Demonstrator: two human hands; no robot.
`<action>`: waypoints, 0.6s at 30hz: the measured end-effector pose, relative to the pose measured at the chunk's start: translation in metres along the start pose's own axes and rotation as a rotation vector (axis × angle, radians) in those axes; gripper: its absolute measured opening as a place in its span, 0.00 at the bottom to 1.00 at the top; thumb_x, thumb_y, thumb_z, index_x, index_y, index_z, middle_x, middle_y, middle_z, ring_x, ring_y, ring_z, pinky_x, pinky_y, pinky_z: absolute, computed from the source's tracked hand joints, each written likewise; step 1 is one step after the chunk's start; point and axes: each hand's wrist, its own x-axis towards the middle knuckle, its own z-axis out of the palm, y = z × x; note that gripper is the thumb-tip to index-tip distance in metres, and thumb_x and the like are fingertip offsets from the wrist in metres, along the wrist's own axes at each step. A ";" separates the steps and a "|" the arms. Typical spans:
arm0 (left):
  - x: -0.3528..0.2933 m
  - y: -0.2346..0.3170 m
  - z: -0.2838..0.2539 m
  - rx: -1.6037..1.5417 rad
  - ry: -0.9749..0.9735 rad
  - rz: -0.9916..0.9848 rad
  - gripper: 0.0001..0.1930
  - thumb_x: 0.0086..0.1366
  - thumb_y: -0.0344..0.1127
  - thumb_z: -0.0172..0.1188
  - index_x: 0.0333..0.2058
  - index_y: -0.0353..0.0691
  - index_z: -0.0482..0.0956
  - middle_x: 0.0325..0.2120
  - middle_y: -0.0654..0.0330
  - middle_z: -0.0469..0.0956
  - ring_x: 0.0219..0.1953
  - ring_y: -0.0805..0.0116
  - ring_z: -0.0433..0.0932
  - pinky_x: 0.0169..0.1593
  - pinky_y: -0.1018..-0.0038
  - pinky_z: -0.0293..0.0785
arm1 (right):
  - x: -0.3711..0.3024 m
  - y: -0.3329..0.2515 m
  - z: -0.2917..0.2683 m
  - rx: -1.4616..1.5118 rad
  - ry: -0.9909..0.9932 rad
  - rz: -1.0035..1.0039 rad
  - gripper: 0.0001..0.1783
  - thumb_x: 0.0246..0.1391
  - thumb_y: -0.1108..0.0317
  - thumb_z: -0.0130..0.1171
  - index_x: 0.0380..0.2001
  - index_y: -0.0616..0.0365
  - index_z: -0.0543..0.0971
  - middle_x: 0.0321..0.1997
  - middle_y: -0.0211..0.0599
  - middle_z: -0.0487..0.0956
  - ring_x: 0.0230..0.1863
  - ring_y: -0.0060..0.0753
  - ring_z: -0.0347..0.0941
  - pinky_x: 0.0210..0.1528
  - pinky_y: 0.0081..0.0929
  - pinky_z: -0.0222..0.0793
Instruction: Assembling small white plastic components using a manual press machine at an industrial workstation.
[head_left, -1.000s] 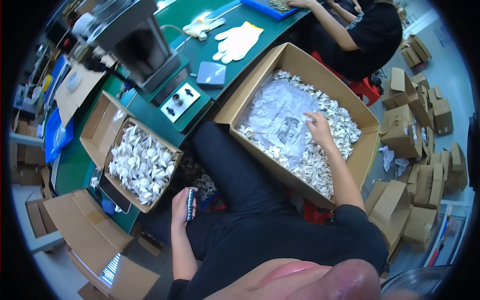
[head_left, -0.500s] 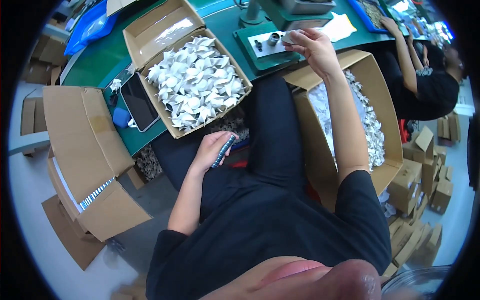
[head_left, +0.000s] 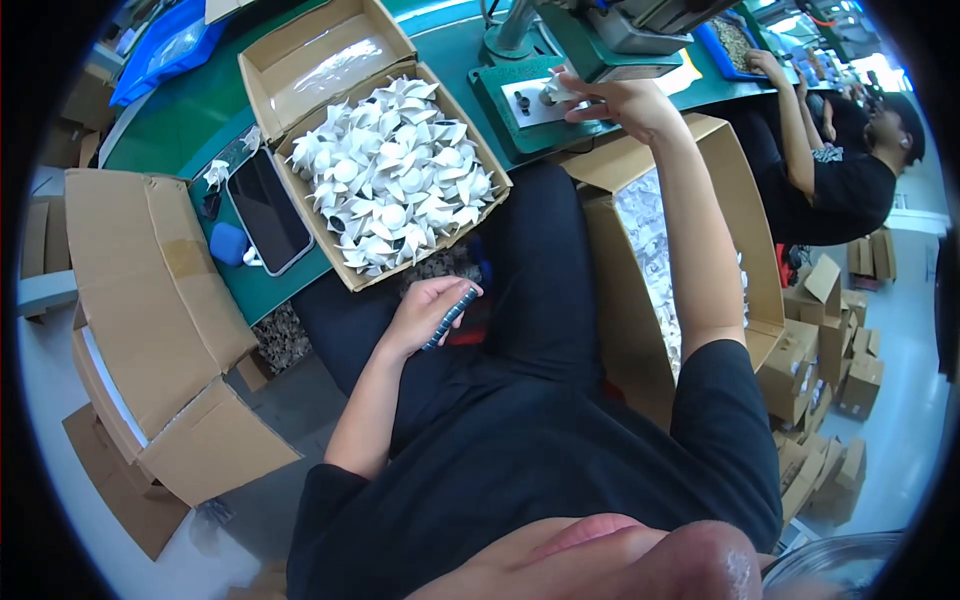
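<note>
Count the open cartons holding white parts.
2: the small carton at the green bench's edge, and the large carton to its right. More may be hidden.

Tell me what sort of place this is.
Probably a factory or workshop doing assembly work: a green press-like machine stands on the long workbench, an open carton is heaped with white finned parts, and a co-worker sits farther along.

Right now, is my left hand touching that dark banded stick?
Touching. The head view shows it plainly: your left hand has the dark banded stick held against its fingers, with no gap between them.
</note>
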 end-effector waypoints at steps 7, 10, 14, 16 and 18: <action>0.007 0.009 0.007 0.088 0.006 0.051 0.19 0.79 0.46 0.51 0.47 0.37 0.83 0.19 0.66 0.75 0.12 0.81 0.69 0.17 0.84 0.64 | -0.011 -0.017 0.011 -0.055 -0.028 0.108 0.20 0.60 0.58 0.71 0.43 0.65 0.84 0.39 0.39 0.83 0.35 0.30 0.82 0.37 0.30 0.86; 0.010 0.006 0.013 0.100 0.026 0.013 0.19 0.79 0.47 0.49 0.46 0.37 0.83 0.18 0.66 0.74 0.12 0.80 0.69 0.16 0.83 0.63 | -0.014 -0.002 0.015 -0.048 0.005 0.004 0.13 0.64 0.64 0.63 0.43 0.64 0.85 0.37 0.43 0.84 0.35 0.34 0.82 0.37 0.33 0.85; -0.004 -0.004 0.012 0.111 0.090 -0.028 0.20 0.79 0.47 0.49 0.46 0.36 0.82 0.17 0.66 0.74 0.11 0.79 0.68 0.15 0.82 0.63 | 0.020 0.017 -0.033 -0.316 0.499 -0.215 0.13 0.63 0.65 0.58 0.45 0.59 0.86 0.41 0.48 0.86 0.37 0.40 0.83 0.44 0.37 0.82; -0.005 -0.006 0.016 0.124 0.069 -0.017 0.20 0.79 0.47 0.48 0.46 0.36 0.82 0.17 0.66 0.74 0.11 0.79 0.68 0.15 0.82 0.63 | 0.034 0.050 -0.083 -0.411 0.742 -0.285 0.14 0.62 0.65 0.57 0.45 0.58 0.86 0.42 0.50 0.86 0.38 0.42 0.83 0.47 0.37 0.81; 0.015 0.000 0.020 0.126 0.032 0.023 0.20 0.79 0.47 0.48 0.46 0.36 0.82 0.17 0.65 0.74 0.10 0.79 0.67 0.15 0.82 0.63 | 0.039 0.086 -0.165 -0.996 0.669 0.012 0.16 0.60 0.65 0.53 0.46 0.55 0.86 0.41 0.50 0.86 0.40 0.47 0.83 0.49 0.38 0.78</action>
